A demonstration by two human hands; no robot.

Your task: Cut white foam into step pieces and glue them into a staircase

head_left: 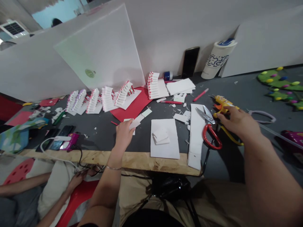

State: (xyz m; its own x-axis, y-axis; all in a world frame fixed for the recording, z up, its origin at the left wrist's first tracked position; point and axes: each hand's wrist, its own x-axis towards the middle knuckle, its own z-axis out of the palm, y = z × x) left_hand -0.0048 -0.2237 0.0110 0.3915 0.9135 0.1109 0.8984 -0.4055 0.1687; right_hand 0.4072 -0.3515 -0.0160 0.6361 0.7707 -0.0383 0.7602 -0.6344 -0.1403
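Meanwhile, on a dark grey worktable (pixel 142 142), the left hand (pixel 124 134) pinched a white foam strip (pixel 135 124) while the right hand (pixel 238 121), fingers spread, hung just beside a yellow glue gun (pixel 222 104), facing a white partition (pixel 99 47).

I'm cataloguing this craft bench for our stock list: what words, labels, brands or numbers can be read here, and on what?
None can be read: the blue print on the white cup is too warped to read, and the round green sticker on the white board is too small.
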